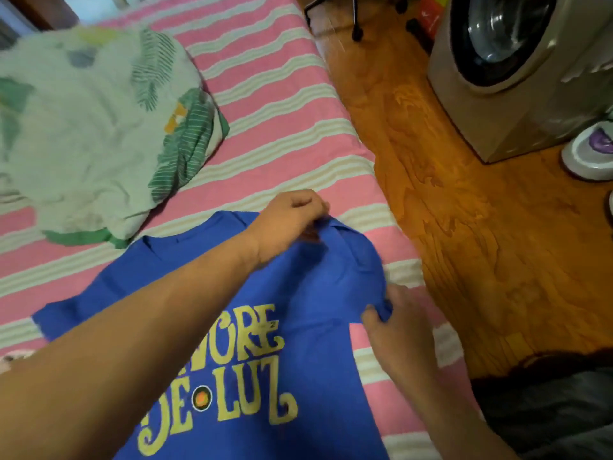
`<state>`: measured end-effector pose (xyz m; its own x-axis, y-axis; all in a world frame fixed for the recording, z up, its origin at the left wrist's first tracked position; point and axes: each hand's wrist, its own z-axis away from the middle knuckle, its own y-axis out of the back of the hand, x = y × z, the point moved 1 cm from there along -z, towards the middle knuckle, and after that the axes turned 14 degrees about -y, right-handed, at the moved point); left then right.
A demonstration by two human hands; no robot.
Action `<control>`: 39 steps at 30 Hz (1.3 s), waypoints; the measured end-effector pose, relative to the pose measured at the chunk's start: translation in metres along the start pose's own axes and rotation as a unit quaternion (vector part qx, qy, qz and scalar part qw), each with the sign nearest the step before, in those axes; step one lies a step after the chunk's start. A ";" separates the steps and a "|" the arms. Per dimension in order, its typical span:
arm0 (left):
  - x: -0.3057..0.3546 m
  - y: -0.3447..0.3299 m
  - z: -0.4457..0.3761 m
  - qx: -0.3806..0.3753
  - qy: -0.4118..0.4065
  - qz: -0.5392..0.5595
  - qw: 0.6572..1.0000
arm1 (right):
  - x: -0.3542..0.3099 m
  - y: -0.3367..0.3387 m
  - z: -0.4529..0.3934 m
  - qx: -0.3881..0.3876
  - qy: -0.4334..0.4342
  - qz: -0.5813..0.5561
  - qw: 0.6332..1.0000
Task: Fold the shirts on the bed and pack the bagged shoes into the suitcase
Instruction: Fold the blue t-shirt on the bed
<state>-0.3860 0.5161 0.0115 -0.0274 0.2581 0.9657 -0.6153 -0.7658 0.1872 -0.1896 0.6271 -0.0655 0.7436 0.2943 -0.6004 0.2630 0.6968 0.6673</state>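
A blue cotton T-shirt with yellow lettering lies spread on the near part of the bed, its printed side up and its collar end pointing far. The left hand reaches across the shirt and pinches the fabric at the far right shoulder, fingers curled tightly on the cloth. The right hand grips the right sleeve edge, fingers and thumb closed round a bunched fold just beside the right edge of the bed. The shirt's left sleeve lies flat toward the left, with open striped sheet beyond it on the far and left sides.

The bed is covered with a sheet in pink and cream stripes, and its right edge runs diagonally from far to near, close to the shirt's right side. On the far left of the bed sits a rumpled pale-green pillow with a leaf print, apart from the shirt.

To the right is a glossy brown wooden floor. On it, far right, stands a beige front-loading washing machine; a white and purple shoe lies near it at the right edge. Dark grey fabric shows at the near right corner.
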 end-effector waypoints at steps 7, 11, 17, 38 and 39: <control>-0.088 0.110 0.081 0.226 0.143 0.006 0.964 | -0.039 -0.082 0.070 -0.038 0.361 0.187 0.913; -0.147 0.117 0.125 0.247 0.264 0.007 0.932 | -0.010 -0.107 0.073 -0.080 0.355 0.236 0.901; -0.187 0.087 0.137 0.290 0.330 0.143 0.887 | 0.064 -0.070 0.071 0.024 0.098 0.189 0.977; -0.093 0.124 0.145 0.124 -0.054 -0.082 0.987 | 0.153 -0.033 0.327 0.122 -0.006 0.265 0.956; -0.081 0.146 0.150 0.128 -0.060 -0.087 0.986 | 0.138 -0.040 0.347 0.113 0.043 0.266 0.956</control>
<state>-0.3550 0.2951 -0.0120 0.1635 0.3392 0.9264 -0.3836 -0.8432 0.3765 0.1162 0.4126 -0.0224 0.7586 0.6270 -0.1774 -0.0050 0.2778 0.9606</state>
